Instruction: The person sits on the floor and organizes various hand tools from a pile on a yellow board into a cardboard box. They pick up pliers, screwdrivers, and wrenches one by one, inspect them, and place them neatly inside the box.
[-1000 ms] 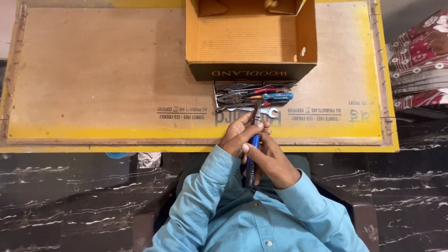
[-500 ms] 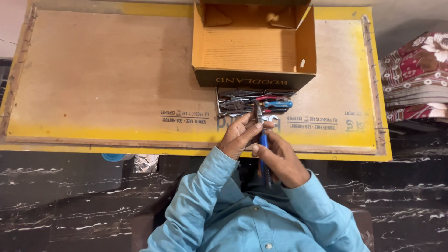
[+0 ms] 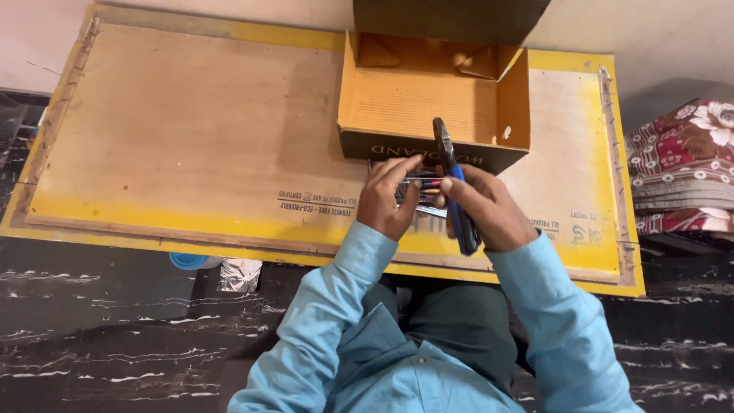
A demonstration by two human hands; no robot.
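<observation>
A plywood board (image 3: 191,130) with yellow painted edges is lying flat as the work surface, printed lettering running along its near side. An open cardboard box (image 3: 436,103), orange inside and dark outside, is sitting at the far middle of the board, its lid flap standing up behind. To the right, folded floral bedding (image 3: 680,164) in red and white is stacking up beside the board. Under the board's near edge, a blue round object (image 3: 189,261) and a crumpled silver wrapper (image 3: 239,274) are showing. A dark marbled floor (image 3: 99,336) is spreading below.
</observation>
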